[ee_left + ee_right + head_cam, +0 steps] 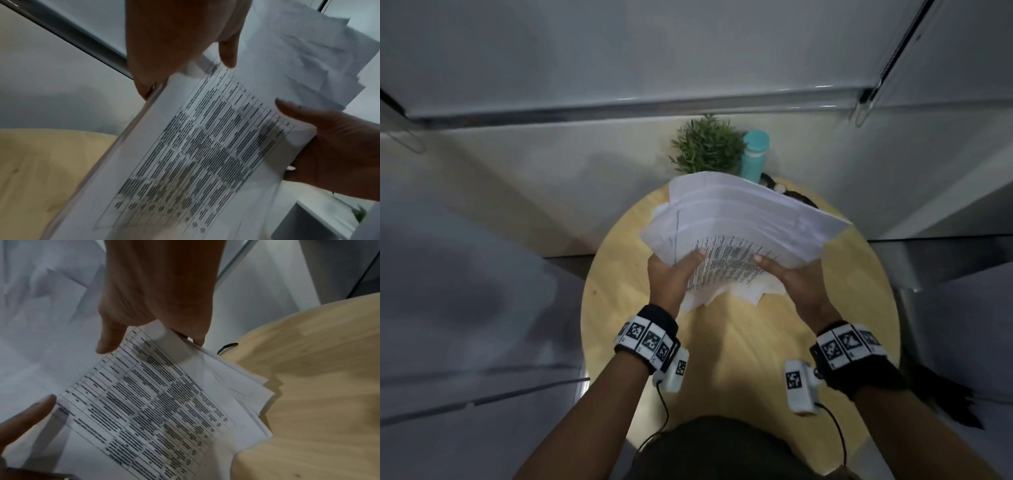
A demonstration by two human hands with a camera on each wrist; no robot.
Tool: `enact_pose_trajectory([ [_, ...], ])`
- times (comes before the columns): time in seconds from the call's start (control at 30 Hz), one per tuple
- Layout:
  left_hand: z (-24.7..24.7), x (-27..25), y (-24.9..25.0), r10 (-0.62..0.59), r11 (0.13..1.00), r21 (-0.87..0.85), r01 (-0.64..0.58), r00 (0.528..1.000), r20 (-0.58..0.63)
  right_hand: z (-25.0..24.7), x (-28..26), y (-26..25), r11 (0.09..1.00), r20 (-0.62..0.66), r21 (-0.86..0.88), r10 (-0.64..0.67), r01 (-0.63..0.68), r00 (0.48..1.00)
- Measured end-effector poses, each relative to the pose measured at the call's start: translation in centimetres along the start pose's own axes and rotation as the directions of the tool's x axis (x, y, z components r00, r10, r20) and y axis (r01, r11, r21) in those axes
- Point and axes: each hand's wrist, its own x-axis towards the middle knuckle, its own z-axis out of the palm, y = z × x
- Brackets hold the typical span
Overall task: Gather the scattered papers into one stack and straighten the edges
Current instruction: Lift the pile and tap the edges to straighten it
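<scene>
2 hands (729, 277), 1 uneven paper stack (743, 219)

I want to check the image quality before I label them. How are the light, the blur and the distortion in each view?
Head view: dim room, straight wall rails bent by the wide lens, hand shadows on the round table. Left wrist view: the papers show smeared, unreadable print. Right wrist view: equally dim and soft, table grain blurred. No glare anywhere.

Dim light; round wooden table (859, 308) against white wall (551, 164); potted plant (707, 145), teal bottle (755, 154).
</scene>
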Motion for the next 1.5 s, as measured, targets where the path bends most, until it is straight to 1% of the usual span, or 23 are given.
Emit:
enact_pose_trajectory([
  [0.1, 0.3, 0.1, 1.0, 0.039, 0.998, -0.052, -0.040, 0.999, -0.020, 0.6, 0.2, -1.0, 0.998, -0.032, 0.049, -0.042, 0.044, 0.999],
  [0.17, 0.3, 0.7, 1.2, 0.020, 0.996, -0.084, -0.024, 0.998, -0.055, 0.8, 0.8, -1.4, 0.996, -0.054, 0.081, -0.035, 0.040, 0.998],
  [0.23, 0.0, 1.3, 1.0, 0.002, 1.000, -0.015, -0.003, 0.999, -0.047, 0.6, 2.0, -0.8, 0.999, -0.079, 0.025, 0.027, -0.025, 0.996],
  [0.3, -0.4, 1.8, 0.6, -0.028, 0.993, 0.117, 0.027, 1.000, 0.004, 0.5, 2.8, -0.2, 0.993, -0.069, -0.075, 0.089, -0.094, 0.994],
  [0.33, -0.4, 1.8, 0.5, -0.040, 0.987, 0.154, 0.038, 0.999, 0.013, 0.4, 3.0, 0.2, 0.989, -0.070, -0.093, 0.108, -0.114, 0.992],
  [0.4, -0.5, 2.1, 0.1, -0.044, 0.983, 0.178, 0.043, 0.999, 0.003, 0.5, 2.8, 0.7, 0.991, -0.103, -0.073, 0.102, -0.110, 0.989],
  [0.47, 0.0, 1.8, 1.1, -0.005, 0.988, 0.155, 0.005, 1.000, 0.001, 0.7, 2.2, -0.2, 0.998, -0.146, -0.051, 0.038, -0.046, 0.988],
  [0.5, 0.4, 1.5, 2.1, 0.020, 0.991, 0.135, -0.021, 1.000, 0.007, 0.9, 1.8, -1.0, 0.999, -0.164, -0.037, -0.012, 0.006, 0.986],
  [0.57, 0.9, 1.0, 3.6, 0.063, 0.994, 0.089, -0.059, 0.997, -0.039, 0.9, 1.0, -2.7, 0.993, -0.179, -0.002, -0.120, 0.121, 0.977],
  [0.63, 0.8, 0.4, 4.3, 0.069, 0.998, 0.015, -0.068, 0.995, -0.071, 0.7, 0.1, -3.8, 0.975, -0.187, 0.026, -0.212, 0.220, 0.959],
  [0.67, 0.8, 0.1, 4.3, 0.051, 0.999, -0.012, -0.052, 0.997, -0.061, 0.6, -0.3, -3.6, 0.972, -0.195, 0.034, -0.220, 0.231, 0.956],
  [0.7, 0.8, -0.2, 3.9, 0.034, 0.999, -0.015, -0.035, 0.998, -0.051, 0.5, -0.7, -3.2, 0.976, -0.199, 0.037, -0.203, 0.215, 0.959],
  [0.77, 0.9, -1.0, 2.7, 0.010, 1.000, -0.004, -0.010, 1.000, -0.021, 0.4, -1.2, -1.6, 0.992, -0.197, 0.040, -0.111, 0.121, 0.974],
  [0.83, 1.0, -1.3, 1.6, -0.008, 1.000, 0.011, 0.009, 1.000, -0.021, 0.3, -1.4, -0.1, 1.000, -0.189, 0.017, -0.021, 0.024, 0.982],
  [0.87, 1.0, -1.4, 1.3, -0.014, 1.000, 0.005, 0.014, 0.999, -0.032, 0.4, -1.5, 0.2, 1.000, -0.185, 0.013, 0.004, -0.002, 0.983],
  [1.0, 1.4, -1.6, 1.7, 0.003, 0.996, -0.084, -0.009, 0.997, -0.072, 0.8, -1.4, -0.5, 0.997, -0.170, 0.074, 0.012, 0.000, 0.985],
  [1.07, 1.7, -1.6, 2.3, -0.002, 0.988, -0.156, -0.018, 0.992, -0.129, 1.0, -1.3, -1.6, 0.992, -0.194, 0.119, -0.003, 0.027, 0.981],
  [1.13, 2.2, -1.6, 3.3, -0.009, 0.982, -0.190, -0.025, 0.984, -0.175, 1.3, -1.0, -2.5, 0.989, -0.227, 0.147, 0.001, 0.033, 0.974],
  [1.2, 2.7, -1.4, 4.2, -0.014, 0.983, -0.181, -0.024, 0.979, -0.206, 1.7, -0.4, -3.2, 0.987, -0.260, 0.158, 0.019, 0.024, 0.965],
  [1.27, 3.0, -0.9, 4.4, -0.074, 0.984, -0.174, 0.032, 0.967, -0.243, 2.0, -0.1, -3.4, 0.986, -0.303, 0.165, 0.042, 0.009, 0.952],
  [1.33, 3.1, -0.6, 4.2, -0.102, 0.983, -0.176, 0.053, 0.955, -0.280, 2.1, 0.0, -3.6, 0.987, -0.323, 0.161, 0.052, 0.001, 0.945],
  [1.43, 3.3, -0.5, 4.1, -0.071, 0.983, -0.185, 0.017, 0.953, -0.293, 2.6, -0.1, -4.1, 0.992, -0.316, 0.127, 0.024, 0.017, 0.948],
  [1.5, 3.6, -0.5, 4.0, -0.058, 0.983, -0.182, 0.002, 0.951, -0.302, 2.8, 0.0, -4.0, 0.995, -0.348, 0.103, 0.025, 0.012, 0.937],
])
